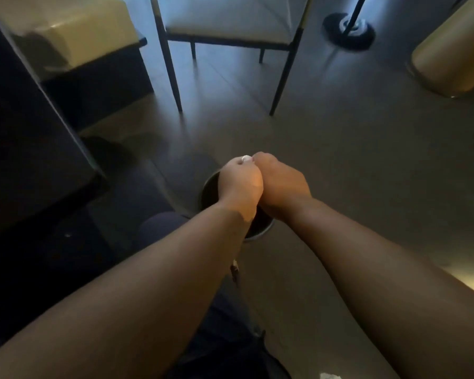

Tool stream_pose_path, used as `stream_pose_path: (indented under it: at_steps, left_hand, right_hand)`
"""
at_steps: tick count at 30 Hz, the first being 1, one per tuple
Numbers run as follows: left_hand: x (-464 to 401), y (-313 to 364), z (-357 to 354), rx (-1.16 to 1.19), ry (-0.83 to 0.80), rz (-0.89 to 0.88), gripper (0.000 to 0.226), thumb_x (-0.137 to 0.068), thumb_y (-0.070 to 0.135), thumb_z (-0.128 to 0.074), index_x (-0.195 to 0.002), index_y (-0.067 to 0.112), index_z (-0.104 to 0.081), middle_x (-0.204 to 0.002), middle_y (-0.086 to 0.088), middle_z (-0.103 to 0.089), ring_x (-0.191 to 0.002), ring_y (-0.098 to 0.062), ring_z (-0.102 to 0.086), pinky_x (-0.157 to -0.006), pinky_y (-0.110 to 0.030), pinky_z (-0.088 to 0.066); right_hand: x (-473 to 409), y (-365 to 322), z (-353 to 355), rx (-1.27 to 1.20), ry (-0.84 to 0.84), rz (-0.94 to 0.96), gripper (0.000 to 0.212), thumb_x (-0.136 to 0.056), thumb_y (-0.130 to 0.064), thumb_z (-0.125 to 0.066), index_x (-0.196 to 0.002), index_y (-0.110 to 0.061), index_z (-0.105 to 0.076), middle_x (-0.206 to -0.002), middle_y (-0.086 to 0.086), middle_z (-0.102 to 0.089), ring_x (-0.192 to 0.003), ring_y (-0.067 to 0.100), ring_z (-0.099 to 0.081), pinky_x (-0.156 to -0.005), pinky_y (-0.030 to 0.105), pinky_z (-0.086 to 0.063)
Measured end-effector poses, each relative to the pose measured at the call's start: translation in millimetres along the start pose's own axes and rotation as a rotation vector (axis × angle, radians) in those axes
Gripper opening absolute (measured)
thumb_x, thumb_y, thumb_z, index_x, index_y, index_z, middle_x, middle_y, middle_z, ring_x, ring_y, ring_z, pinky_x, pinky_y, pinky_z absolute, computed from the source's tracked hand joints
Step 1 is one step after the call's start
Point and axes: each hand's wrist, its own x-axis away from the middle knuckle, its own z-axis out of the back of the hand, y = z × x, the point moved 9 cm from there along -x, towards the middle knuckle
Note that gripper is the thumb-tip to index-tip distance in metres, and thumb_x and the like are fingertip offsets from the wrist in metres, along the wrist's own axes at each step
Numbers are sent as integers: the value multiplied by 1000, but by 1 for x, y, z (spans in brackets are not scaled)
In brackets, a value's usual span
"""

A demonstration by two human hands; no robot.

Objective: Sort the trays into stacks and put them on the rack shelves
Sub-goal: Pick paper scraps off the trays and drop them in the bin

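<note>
No tray or rack shelf is in view. My left hand [240,184] and my right hand [282,184] are pressed side by side, fingers curled down into fists. They hover over a small round dark container [260,232] with a metal rim that stands on the floor. A small white spot shows at the tip of my left thumb; I cannot tell whether it is a nail or a held scrap. The inside of the container is hidden by my hands.
A chair [230,26] with a white seat and thin dark legs stands just ahead. A dark cabinet [25,138] fills the left side. A cream cylinder [449,50] and a black round stand base [348,28] are at the right rear.
</note>
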Motion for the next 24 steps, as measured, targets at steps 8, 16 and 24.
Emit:
stream_pose_path:
  at_steps: [8, 16, 24]
  left_hand:
    - [-24, -33, -14, -134, -258, 196, 34, -107, 29, -41, -121, 7, -62, -117, -14, -69, -112, -32, -67, -92, -45, -54]
    - [-64, -23, 1, -381, -233, 26, 38, -108, 21, -40, -142, 29, -56, -125, -2, -67, -110, -24, -67, -98, -42, -52]
    - [-91, -15, 13, -511, -159, -73, 53, -98, 8, -48, -147, 25, -54, -142, -19, -61, -132, -38, -57, -106, -46, -49]
  right_hand:
    - [-7, 40, -52, -163, -90, -183, 19, -100, -40, -43, -93, -22, -44, -82, -6, -50, -78, 27, -55, -65, 38, -43]
    - [-36, 63, -77, -292, -51, -292, 27, -103, -31, -40, -119, -19, -58, -105, 6, -64, -97, 31, -61, -74, 39, -47]
    - [-51, 69, -88, -235, -221, -421, 78, -94, -51, -53, -161, -26, -21, -161, 8, -36, -139, 31, -46, -103, 40, -43]
